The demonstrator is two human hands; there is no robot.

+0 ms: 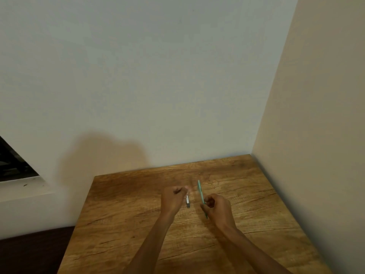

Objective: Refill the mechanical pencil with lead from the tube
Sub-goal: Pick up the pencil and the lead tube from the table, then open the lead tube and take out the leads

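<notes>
The right hand has its fingers curled round the green mechanical pencil, held tilted above the middle of the surface. The left hand is closed in a fist; whether it pinches anything is too blurred to tell. A small grey tube lies on the surface between the hands, contents unseen.

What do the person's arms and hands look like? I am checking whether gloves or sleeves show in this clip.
Both forearms are bare as far as the frame shows: no sleeves in view. The left hand and the right hand wear no gloves. No watch, bracelet or ring can be made out, though the picture is soft.
</notes>
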